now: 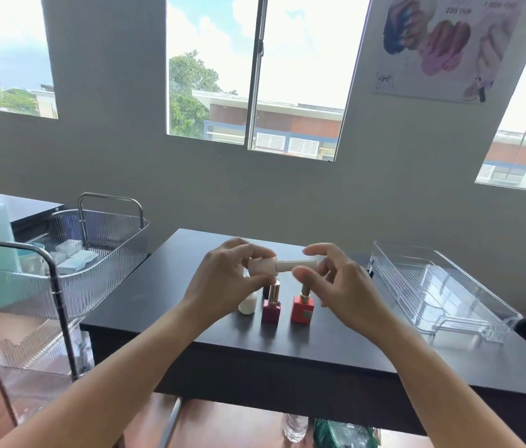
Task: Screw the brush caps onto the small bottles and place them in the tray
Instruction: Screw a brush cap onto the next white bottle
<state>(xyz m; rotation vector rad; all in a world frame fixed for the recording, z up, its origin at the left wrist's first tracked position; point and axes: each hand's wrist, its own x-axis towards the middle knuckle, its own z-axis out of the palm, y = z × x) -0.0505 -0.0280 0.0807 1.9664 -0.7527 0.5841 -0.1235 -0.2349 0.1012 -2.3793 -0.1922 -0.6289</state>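
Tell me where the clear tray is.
The clear tray sits on the right of the black table, right of the right hand, holding no bottles.

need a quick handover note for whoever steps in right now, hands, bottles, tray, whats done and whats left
Left hand: holds the pale pink bottle, lying sideways above the table.
Right hand: fingers pinch its long cap, which meets the bottle neck; how tight it is cannot be told.
On the table: a magenta bottle and a red bottle, both capped and upright, a small white bottle beside them, and something dark behind, mostly hidden.
Tray: clear, at the right, holds no bottles.
Left: finish this cap, then move every bottle into the tray.
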